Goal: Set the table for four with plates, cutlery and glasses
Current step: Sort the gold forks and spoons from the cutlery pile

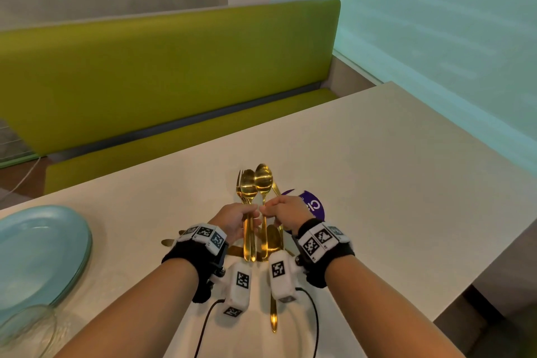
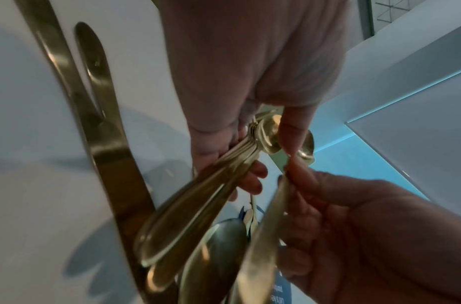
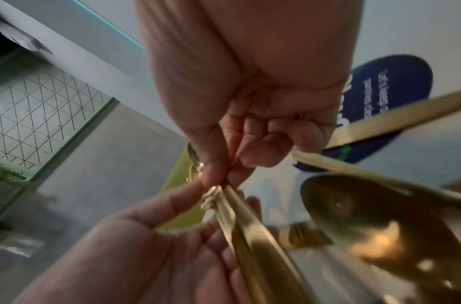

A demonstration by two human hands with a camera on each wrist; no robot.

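Both hands are raised just above the white table, close together, each gripping gold cutlery. The left hand has its fingers curled round a bundle of gold cutlery with the heads pointing away from the person; a spoon bowl sits on top and fork tines show at its left edge. In the left wrist view the bundle's handles fan out toward the camera, stacked tight where the fingers close on them. The right hand pinches the neck of a single gold spoon between thumb and forefinger, its bowl just beside and a little beyond the bundle's top spoon. The 2 hands touch or nearly touch at the fingertips.

Under the hands more gold pieces lie on the table: a knife whose handle runs back toward the person between the wrists, and other handles poking out to the left of the left wrist. A purple round sticker with white lettering lies on the table just beyond the right hand.

At the near left edge is a stack of pale blue plates, and a clear glass stands at the bottom left corner, in front of the plates. A green bench runs along the far side of the table
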